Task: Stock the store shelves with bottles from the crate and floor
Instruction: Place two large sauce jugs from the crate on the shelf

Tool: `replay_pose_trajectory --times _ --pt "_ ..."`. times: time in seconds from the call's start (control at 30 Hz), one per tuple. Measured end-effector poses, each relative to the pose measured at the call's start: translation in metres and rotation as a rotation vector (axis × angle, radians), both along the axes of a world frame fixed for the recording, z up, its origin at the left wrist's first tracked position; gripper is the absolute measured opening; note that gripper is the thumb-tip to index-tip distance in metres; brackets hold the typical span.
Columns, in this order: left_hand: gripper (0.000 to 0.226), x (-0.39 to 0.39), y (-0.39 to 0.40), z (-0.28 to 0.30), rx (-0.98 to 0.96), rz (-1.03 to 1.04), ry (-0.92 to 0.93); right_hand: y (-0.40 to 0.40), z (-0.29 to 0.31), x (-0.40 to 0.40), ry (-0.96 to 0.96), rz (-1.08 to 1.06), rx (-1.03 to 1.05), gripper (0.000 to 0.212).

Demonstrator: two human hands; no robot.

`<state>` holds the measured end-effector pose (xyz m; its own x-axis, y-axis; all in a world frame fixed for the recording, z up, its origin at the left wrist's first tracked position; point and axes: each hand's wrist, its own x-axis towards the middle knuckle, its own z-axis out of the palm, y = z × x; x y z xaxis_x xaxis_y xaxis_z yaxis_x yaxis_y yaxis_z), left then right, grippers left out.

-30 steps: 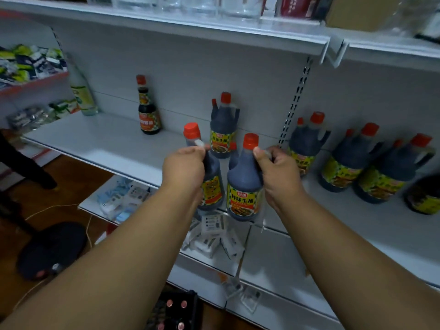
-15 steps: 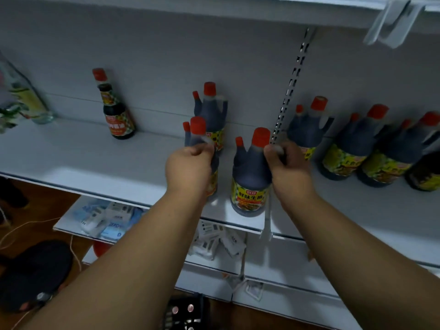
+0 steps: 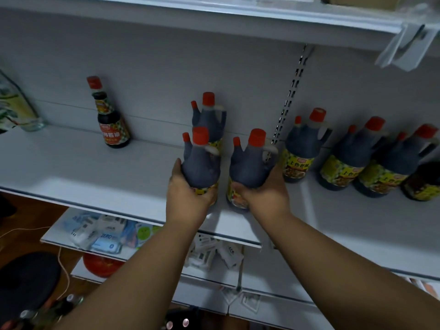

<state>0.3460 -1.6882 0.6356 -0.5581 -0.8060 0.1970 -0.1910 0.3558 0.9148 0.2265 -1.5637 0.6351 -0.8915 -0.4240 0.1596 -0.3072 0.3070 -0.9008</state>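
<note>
Two dark soy sauce jugs with red caps stand side by side near the front of the white shelf (image 3: 71,172). My left hand (image 3: 188,194) wraps the lower body of the left jug (image 3: 200,160). My right hand (image 3: 264,194) grips the lower body of the right jug (image 3: 250,165) from the right side. A third jug (image 3: 210,115) stands behind them against the back panel. Three more jugs (image 3: 302,148) line up to the right. The crate (image 3: 178,322) shows only as a dark edge at the bottom.
A slim dark bottle (image 3: 110,120) stands alone at back left, and a clear bottle (image 3: 16,103) leans at the far left. Lower shelves hold small packets (image 3: 102,234). A black stool (image 3: 26,282) and a cable lie on the wooden floor. A price-tag holder (image 3: 404,48) hangs from the upper shelf.
Both hands slid from the jugs' necks down to their lower bodies. The two jugs now sit farther in on the shelf, and the view has moved closer.
</note>
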Motion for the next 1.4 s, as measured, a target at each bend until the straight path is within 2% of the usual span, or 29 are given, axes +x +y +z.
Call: replay_pose_trajectory --times 0.1,0.17,0.3,0.5,0.67,0.73,0.9,1.03,1.2,1.37,1.4 --pt "0.065 -0.008 -0.008 -0.007 -0.041 0.002 -0.022 -0.013 0.003 -0.013 -0.022 -0.026 0.068 0.057" --pt "0.072 -0.012 -0.012 -0.012 -0.057 0.012 -0.029 -0.019 -0.001 -0.016 -0.007 -0.070 0.075 0.056" --pt "0.085 -0.018 -0.014 -0.020 -0.154 0.035 -0.040 -0.029 -0.012 -0.026 0.001 -0.111 0.109 0.083" --pt "0.076 -0.026 -0.017 -0.024 -0.226 0.070 -0.044 -0.042 -0.007 -0.060 0.027 -0.076 0.043 0.077" --pt "0.078 -0.030 -0.023 -0.029 -0.225 0.083 -0.067 -0.053 -0.006 -0.087 -0.020 -0.076 0.074 0.086" --pt "0.079 -0.032 -0.024 -0.029 -0.228 0.092 -0.073 -0.054 -0.002 -0.094 -0.044 -0.041 0.127 0.086" --pt "0.083 -0.034 -0.020 -0.028 -0.250 0.114 -0.070 -0.064 -0.005 -0.104 -0.061 -0.078 0.065 0.071" --pt "0.084 -0.035 -0.024 -0.031 -0.254 0.099 -0.079 -0.068 -0.002 -0.105 -0.060 -0.110 0.068 0.078" --pt "0.083 -0.037 -0.024 -0.033 -0.260 0.111 -0.077 -0.059 0.003 -0.105 -0.009 -0.109 0.237 0.089" --pt "0.087 -0.035 -0.023 -0.031 -0.240 0.114 -0.081 -0.067 0.007 -0.091 -0.140 -0.174 0.208 0.111" --pt "0.089 -0.034 -0.025 -0.032 -0.216 0.096 -0.075 -0.066 0.007 -0.078 -0.143 -0.209 0.220 0.106"
